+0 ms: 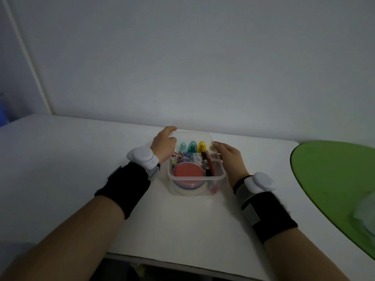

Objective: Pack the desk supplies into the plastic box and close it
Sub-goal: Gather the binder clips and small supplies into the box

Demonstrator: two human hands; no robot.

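A clear plastic box [196,178] stands on the white table [81,159]. Inside lie a red round case [188,169], a black pen [206,166], coloured binder clips [182,157] and three small pieces in mint [182,147], teal [192,147] and yellow [202,146]. A tape roll shows through the front wall. A clear lid [192,135] is over the box's far half, tilted. My left hand [164,144] grips its far left corner. My right hand [230,159] grips its right edge. Both wrists wear black bands with white devices.
A green round surface [334,179] overlaps the table's right side, with a blurred pale object at its near edge. A white wall rises just behind the box. The table's front edge runs close below my forearms.
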